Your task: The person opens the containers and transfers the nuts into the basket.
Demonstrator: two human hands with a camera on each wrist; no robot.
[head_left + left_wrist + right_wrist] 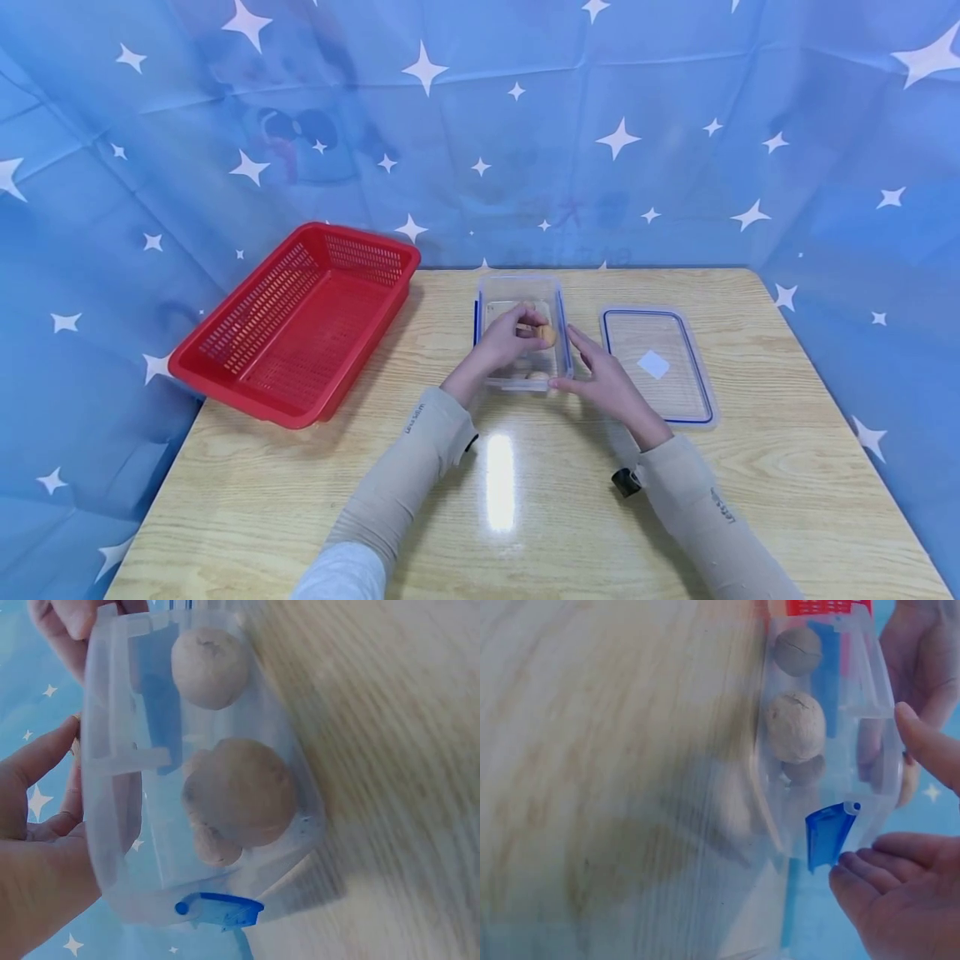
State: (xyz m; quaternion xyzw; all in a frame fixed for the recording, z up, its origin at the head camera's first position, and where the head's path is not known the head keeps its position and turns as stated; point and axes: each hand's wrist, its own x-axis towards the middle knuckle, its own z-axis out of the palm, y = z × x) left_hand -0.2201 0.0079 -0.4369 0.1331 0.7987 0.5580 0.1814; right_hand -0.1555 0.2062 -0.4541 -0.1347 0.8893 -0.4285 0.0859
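Ball (pixel 547 335): pinched in left grip (pixel 512 340), above box (pixel 519 288)
Box: long axis fore-aft
Right grip (pixel 609 382): uncurled at near-right corner

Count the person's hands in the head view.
2: the left hand, over the clear box, holding a round brown item; the right hand, at the box's right side. No others show.

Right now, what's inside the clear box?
At least three brown balls rest in the clear box. The left fingers hold another ball at its opening and hide part of the inside from above; what's behind the front balls can't be seen.
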